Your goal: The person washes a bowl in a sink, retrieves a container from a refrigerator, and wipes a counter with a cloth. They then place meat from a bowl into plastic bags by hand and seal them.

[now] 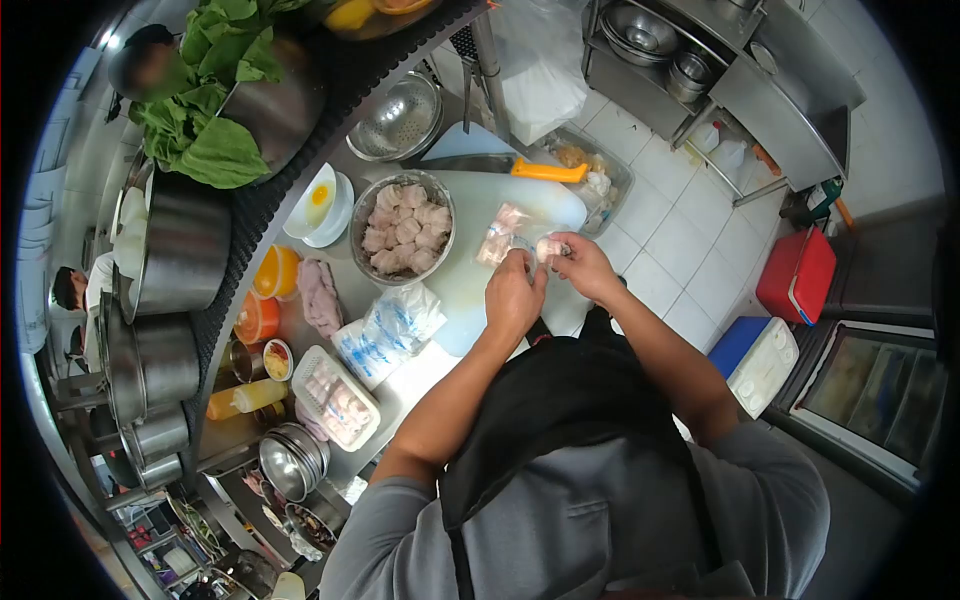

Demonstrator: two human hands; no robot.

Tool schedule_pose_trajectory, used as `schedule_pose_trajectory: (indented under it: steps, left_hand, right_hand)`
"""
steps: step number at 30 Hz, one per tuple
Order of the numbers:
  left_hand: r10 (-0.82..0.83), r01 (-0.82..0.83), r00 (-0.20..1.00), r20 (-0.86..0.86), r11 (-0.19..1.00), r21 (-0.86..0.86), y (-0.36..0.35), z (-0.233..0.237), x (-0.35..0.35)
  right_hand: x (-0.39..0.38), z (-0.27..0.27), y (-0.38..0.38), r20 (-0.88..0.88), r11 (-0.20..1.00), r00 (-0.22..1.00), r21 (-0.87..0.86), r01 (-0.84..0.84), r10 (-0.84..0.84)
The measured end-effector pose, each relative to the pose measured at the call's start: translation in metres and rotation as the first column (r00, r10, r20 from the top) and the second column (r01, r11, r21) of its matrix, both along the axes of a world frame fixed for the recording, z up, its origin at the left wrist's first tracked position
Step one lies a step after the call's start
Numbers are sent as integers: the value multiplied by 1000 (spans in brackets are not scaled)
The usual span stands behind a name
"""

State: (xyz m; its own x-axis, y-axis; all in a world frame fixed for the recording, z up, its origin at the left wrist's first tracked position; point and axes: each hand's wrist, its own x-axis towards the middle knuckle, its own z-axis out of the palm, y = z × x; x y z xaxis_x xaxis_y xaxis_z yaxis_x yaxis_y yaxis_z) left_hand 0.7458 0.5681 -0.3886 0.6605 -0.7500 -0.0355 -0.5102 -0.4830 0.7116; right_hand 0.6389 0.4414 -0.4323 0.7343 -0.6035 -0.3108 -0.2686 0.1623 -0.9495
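Both my hands work over the right part of a pale cutting board [460,295]. My right hand [587,268] is closed, its fingertips pinching a small pale-pink piece of meat [547,247]. Beside it my left hand [516,297] is closed at the near edge of a clear plastic bag [521,242], which appears to be between its fingertips. More pale-pink meat [501,224] lies in that bag on the board. To the left stands a round metal bowl [358,245] filled with rolled or folded meat pieces [405,228].
A yellow-handled knife [550,171] lies across the board's far end, by a clear scrap bin [618,190]. Left are a printed plastic bag [390,335], a white basket of packed meat [337,398] and a purple cloth [319,297]. A shelf with pots [180,250] overhangs the left side.
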Motion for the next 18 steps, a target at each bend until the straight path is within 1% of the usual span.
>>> schedule_pose_trajectory:
  steps: [1,2,4,5,6,7,8,10,11,13,14,16,18]
  left_hand:
    - [14,-15,1000,10,999,31,0,1,-1]
    - [29,-30,999,19,998,61,-1,1,-2]
    - [40,-39,999,-16,996,74,-4,-7,4]
    - [49,-46,998,-35,996,81,-5,-10,6]
    - [39,-38,999,-37,999,32,-3,-13,6]
    - [30,-31,999,-38,999,-16,-3,-7,6]
    - [23,-26,999,-40,998,-63,-2,-3,5]
    - [-82,102,991,103,975,-197,2,-7,3]
    - [-126,170,975,181,952,-254,4,-8,3]
    - [-137,169,978,161,963,-212,8,-5,-1]
    - [-143,171,978,149,966,-192,9,-3,-2]
    - [-167,206,970,176,950,-234,10,-3,0]
    - [-181,224,966,184,942,-251,13,-3,-1]
  right_hand:
    - [6,-1,3,12,996,1000,-83,27,-27]
    - [9,-1,3,-40,995,999,-105,2,-7]
    - [13,4,1,-149,988,988,-147,-57,35]
    - [15,8,3,-153,981,988,-191,-32,2]
    - [17,13,6,-155,972,987,-235,-8,-30]
    - [18,16,8,-157,961,986,-277,15,-61]
    - [19,10,8,-130,915,989,-404,13,-72]
    - [24,-2,9,-73,777,994,-629,14,-77]
    - [26,-4,11,-56,822,994,-567,44,-91]
    - [33,-4,14,-26,894,992,-436,103,-127]
    - [35,-5,13,-42,899,989,-424,109,-139]
    - [40,-9,14,-76,910,984,-398,119,-162]
    - [41,-14,16,-66,872,984,-476,113,-164]
